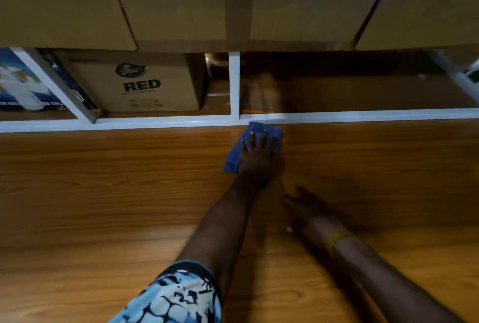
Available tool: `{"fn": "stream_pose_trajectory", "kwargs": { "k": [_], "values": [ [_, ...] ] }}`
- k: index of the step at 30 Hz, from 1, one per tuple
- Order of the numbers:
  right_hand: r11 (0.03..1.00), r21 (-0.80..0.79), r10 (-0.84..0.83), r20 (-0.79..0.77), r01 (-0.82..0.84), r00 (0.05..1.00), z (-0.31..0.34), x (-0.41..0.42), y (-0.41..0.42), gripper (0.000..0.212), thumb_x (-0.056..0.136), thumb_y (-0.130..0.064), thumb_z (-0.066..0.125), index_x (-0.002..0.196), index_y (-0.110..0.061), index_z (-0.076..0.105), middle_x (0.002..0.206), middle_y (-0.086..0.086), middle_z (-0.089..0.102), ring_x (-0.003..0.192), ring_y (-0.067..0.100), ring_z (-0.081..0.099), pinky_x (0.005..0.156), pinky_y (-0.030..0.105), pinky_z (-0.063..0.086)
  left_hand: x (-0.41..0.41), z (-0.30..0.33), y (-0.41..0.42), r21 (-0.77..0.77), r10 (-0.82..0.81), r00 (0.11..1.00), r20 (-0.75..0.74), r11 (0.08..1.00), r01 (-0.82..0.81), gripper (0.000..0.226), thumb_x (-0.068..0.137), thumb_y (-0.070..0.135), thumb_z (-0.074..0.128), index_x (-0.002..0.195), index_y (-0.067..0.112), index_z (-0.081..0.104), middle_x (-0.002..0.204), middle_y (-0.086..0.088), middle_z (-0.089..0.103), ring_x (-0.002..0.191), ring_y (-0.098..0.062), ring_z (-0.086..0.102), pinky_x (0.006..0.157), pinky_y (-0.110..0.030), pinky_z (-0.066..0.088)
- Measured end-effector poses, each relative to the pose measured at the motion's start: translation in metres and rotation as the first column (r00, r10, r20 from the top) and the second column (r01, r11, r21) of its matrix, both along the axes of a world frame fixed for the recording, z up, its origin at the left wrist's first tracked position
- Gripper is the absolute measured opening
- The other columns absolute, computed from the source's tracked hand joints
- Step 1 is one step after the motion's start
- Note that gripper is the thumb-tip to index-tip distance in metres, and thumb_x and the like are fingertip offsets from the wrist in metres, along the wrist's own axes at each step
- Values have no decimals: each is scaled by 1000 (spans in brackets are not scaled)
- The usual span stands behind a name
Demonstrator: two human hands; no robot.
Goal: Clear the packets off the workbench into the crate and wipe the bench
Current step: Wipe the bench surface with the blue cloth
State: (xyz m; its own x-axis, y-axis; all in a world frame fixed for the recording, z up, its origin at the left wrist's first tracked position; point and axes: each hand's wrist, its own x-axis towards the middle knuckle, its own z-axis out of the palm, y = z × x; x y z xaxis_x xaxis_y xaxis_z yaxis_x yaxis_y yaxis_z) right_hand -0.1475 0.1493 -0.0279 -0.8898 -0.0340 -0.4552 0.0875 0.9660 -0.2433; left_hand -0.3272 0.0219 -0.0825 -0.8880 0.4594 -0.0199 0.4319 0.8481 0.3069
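**Blue cloth pressed flat at the far edge of the bench**

A blue cloth (pixel 234 156) is pressed onto the wooden workbench (pixel 103 193) under the left hand (pixel 256 156), whose fingers are spread straight across it, near the white frame (pixel 337 116) at the bench's far edge. The right hand (pixel 303 206) is laid on the wood just beside the left forearm, fingers extended and nothing held; a yellow band (pixel 337 239) is worn at its wrist. A blue patterned sleeve (pixel 178 296) is seen on the left arm. Beyond the frame, a cardboard box marked RED (pixel 140 84) is kept on a lower shelf, with larger cartons (pixel 166 1) stacked above.
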Motion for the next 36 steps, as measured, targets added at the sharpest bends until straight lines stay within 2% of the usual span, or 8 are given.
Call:
{"fn": "stream_pose_trajectory", "kwargs": {
  "k": [6,11,17,21,24,27,31,36],
  "values": [
    [992,37,116,73,-119,991,-5,-5,10,85,87,-47,63,154,-35,12,164,1,-4,150,21,-7,122,32,4,32,-6,10,-94,-436,898,-56,898,430,51,102,41,38,152,34,29,164,3,15,151,-32,5,116,-58,6],
    [990,15,135,130,-138,982,-2,15,39,87,84,-48,67,151,-46,12,163,-5,-7,151,22,0,122,40,15,79,-7,-37,-40,-442,896,-46,897,440,55,97,49,26,151,36,31,162,6,19,150,-31,10,116,-56,10],
    [990,127,62,47,-68,997,15,49,70,78,87,-52,61,151,-46,16,163,1,6,149,28,10,118,48,19,161,-7,-83,-9,21,998,-58,1000,-21,54,93,44,34,146,37,39,160,6,27,150,-28,16,114,-59,23],
    [990,128,-59,41,54,997,16,67,98,77,87,-54,60,150,-44,18,162,5,10,148,32,13,117,53,15,221,-1,-48,-46,500,864,-49,863,-502,58,93,44,33,151,35,30,163,3,20,150,-32,12,117,-56,13],
    [992,89,-95,60,89,994,9,75,110,77,87,-52,61,151,-43,18,163,6,6,148,33,12,117,53,21,234,8,5,-20,635,772,36,773,-635,59,93,43,32,151,33,32,162,0,21,149,-35,13,117,-57,10],
    [995,75,-70,40,67,997,6,77,113,78,87,-53,60,151,-42,17,163,6,3,148,33,11,117,50,25,237,7,53,-12,543,839,46,840,-543,58,94,42,37,151,31,33,162,-2,22,149,-37,14,117,-59,12],
    [996,85,7,21,-8,1000,4,78,121,82,84,-57,61,150,-44,16,162,8,4,147,36,12,116,47,26,264,9,78,-29,191,981,41,981,-190,55,96,42,33,150,32,33,163,1,17,150,-32,8,118,-60,10],
    [996,65,63,-1,-63,998,0,82,132,83,82,-61,61,150,-44,17,163,6,2,149,30,11,117,43,25,305,-2,26,-105,-127,991,-39,987,123,53,98,43,36,151,41,27,164,9,14,152,-24,5,121,-47,1]
  ]
}}
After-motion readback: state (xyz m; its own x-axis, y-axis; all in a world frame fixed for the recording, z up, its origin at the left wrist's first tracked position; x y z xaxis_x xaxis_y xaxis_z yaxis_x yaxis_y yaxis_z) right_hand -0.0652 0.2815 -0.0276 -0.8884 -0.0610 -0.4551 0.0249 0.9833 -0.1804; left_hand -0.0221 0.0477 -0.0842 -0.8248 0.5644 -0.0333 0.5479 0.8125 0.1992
